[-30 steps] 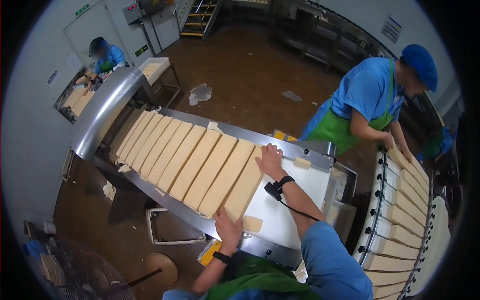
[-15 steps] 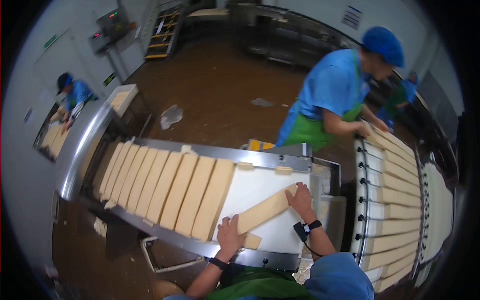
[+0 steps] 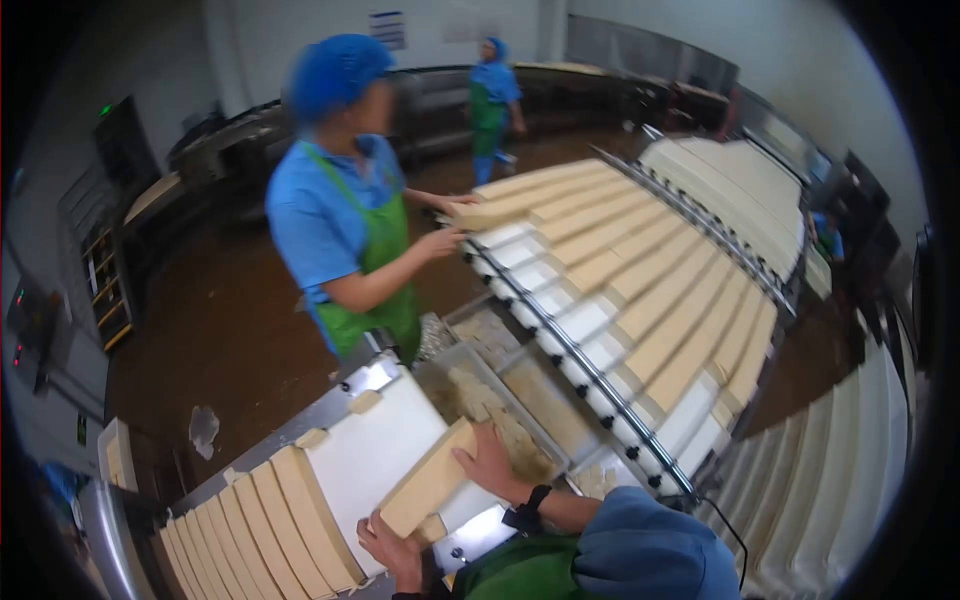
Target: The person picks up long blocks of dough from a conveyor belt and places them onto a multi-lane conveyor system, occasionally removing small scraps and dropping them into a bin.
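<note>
I hold one long pale slab (image 3: pixel 428 482) by both ends over the white belt (image 3: pixel 375 450). My left hand (image 3: pixel 392 552) grips its near end at the belt's front edge. My right hand (image 3: pixel 490 463) holds its far end, close to a metal tray of broken scraps (image 3: pixel 505 420). On the belt to the left of the slab lies a row of several more slabs (image 3: pixel 255 525) side by side. Small broken pieces (image 3: pixel 364 401) sit at the belt's far edge.
To the right runs a slatted conveyor (image 3: pixel 620 280) carrying several slabs. A co-worker in blue with a green apron (image 3: pixel 345 225) stands across from me, hands on a slab at that conveyor's far end. Another person (image 3: pixel 492 95) stands further back. The floor is brown and wet.
My view has swung right. The slab has turned and shifted along the belt toward the scrap tray, still held by both hands. The co-worker now handles a slab on the slatted conveyor.
</note>
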The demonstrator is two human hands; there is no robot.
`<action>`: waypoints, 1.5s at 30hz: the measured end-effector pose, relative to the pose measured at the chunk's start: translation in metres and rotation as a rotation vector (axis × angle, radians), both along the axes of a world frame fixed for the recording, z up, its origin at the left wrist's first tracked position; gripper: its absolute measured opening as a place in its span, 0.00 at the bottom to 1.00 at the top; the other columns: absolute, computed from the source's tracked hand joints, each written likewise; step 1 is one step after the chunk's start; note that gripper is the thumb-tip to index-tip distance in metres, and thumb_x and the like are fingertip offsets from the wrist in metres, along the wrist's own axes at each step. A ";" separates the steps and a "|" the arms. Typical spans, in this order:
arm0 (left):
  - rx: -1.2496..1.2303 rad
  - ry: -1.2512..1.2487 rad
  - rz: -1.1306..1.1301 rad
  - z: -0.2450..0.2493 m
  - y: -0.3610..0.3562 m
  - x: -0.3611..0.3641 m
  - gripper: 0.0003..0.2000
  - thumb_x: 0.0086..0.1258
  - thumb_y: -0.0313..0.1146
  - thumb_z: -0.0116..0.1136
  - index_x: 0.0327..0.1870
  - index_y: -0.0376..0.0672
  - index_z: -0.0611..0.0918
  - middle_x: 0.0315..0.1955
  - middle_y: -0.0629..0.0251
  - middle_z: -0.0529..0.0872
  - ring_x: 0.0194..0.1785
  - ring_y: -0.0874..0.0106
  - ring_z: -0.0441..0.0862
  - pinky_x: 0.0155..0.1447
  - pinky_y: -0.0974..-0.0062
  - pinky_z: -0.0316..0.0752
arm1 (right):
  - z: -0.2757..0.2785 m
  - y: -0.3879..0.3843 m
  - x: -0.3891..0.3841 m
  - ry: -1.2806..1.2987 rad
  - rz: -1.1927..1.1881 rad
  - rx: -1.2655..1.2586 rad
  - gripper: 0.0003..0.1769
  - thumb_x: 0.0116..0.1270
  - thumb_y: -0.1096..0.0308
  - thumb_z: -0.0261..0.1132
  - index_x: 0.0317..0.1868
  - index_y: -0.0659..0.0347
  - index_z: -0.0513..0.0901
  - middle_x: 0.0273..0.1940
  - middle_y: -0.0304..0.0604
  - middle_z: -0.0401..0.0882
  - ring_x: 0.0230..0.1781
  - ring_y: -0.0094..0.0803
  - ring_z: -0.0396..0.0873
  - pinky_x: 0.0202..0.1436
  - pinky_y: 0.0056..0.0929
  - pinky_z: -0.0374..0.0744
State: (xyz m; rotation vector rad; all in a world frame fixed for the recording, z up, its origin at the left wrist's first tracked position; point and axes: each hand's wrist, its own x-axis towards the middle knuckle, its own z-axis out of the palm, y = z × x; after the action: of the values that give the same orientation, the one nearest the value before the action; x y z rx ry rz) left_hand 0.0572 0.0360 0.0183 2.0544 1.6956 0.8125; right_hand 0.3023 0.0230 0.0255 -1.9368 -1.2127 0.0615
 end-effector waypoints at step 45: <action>-0.422 -0.344 -1.365 0.065 -0.196 0.372 0.34 0.61 0.18 0.48 0.73 0.41 0.61 0.60 0.43 0.65 0.64 0.44 0.67 0.69 0.59 0.65 | 0.068 -0.349 0.205 0.045 -0.163 -0.161 0.33 0.67 0.63 0.64 0.72 0.51 0.69 0.72 0.50 0.62 0.76 0.50 0.55 0.77 0.62 0.43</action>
State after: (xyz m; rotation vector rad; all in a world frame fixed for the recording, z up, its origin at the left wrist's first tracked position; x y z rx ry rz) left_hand 0.4296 -0.1601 0.0834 1.9753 0.0473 0.2400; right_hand 0.5075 -0.3255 0.0932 -2.1563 -1.0437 0.1195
